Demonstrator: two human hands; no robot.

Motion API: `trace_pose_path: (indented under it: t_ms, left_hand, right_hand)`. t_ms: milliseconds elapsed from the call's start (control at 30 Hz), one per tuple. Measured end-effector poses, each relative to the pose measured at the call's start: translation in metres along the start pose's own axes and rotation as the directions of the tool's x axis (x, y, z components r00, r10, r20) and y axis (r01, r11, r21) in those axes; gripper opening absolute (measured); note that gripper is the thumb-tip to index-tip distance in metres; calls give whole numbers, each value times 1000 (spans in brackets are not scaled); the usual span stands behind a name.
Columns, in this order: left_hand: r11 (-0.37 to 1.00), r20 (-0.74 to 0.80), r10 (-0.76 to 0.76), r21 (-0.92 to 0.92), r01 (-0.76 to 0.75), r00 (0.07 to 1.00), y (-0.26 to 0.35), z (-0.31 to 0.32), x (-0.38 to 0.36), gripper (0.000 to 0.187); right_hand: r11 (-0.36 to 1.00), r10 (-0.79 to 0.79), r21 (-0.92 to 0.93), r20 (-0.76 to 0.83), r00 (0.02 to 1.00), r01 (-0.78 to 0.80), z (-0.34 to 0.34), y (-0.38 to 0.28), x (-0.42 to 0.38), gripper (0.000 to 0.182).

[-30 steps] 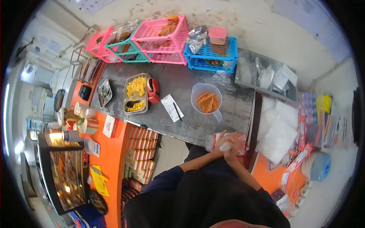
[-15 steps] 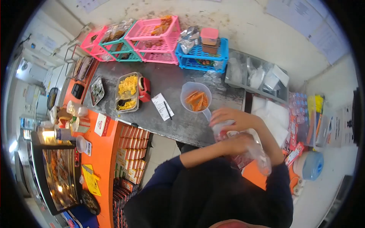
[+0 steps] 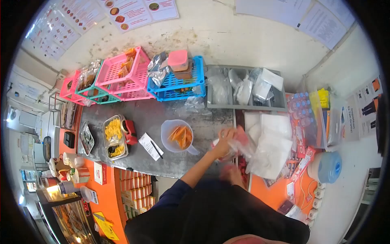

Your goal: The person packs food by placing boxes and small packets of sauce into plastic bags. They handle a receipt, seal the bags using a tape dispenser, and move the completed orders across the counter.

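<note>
My left hand (image 3: 224, 143) is closed on a clear plastic bag (image 3: 237, 147) above the right part of the grey worktop. Something red shows at the bag. Close to my body, my right hand (image 3: 232, 175) is smeared by motion, so its fingers cannot be read. To the left of my hands stands a clear measuring jug (image 3: 165, 138) with orange, wedge-shaped packets inside. A paper slip (image 3: 149, 148) with a dark pen lies left of the jug. Farther left is an open container (image 3: 115, 136) of yellow food beside a red object (image 3: 129, 132).
Pink, green and blue racks (image 3: 174, 87) line the wall. A grey divided tray (image 3: 221, 106) holds plastic items. White sheets (image 3: 270, 142) and packets lie at the right, near water bottles (image 3: 301, 107) and a large blue jug (image 3: 330, 166). A foil tray (image 3: 86, 138) is at the left.
The view has shifted right and toward the wall. My hands were together over the clear bag; now they are apart, my left hand holding it and my right hand nearer my body.
</note>
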State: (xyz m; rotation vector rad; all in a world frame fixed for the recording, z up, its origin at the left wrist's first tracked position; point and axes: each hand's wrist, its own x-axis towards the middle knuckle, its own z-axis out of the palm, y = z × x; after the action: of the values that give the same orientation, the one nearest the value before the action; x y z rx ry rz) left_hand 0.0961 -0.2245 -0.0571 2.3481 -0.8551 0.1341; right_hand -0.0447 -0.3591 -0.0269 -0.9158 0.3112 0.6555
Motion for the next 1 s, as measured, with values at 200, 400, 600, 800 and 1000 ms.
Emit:
trace_pose_path:
  t_ms: [200,400,600,800,1000]
  left_hand:
    - [956,177,-83,-264,128,981,-9,33,-18,41]
    - [904,42,-295,-312,293,955,14,43,-17,22]
    - [802,-170,-380,-550,233,909,10,64,-31,28]
    - [457,131,-504,-798,392,854,21,12,-30,23]
    - [841,-259,-371,-502,204,892,6,48,-39,15]
  right_hand:
    - [259,-778,-821,134,614,508,38,-131,142,19]
    - [-230,-469,-956,271,841,180,-11,-141,378,16]
    - [-423,-508,-821,-136,851,-384,-2,-136,395,26]
    - [-583,-482,-796,179,858,-161,-2,-152,370,17]
    - [-510,-331,-860,225,916,27,9,-201,314,13]
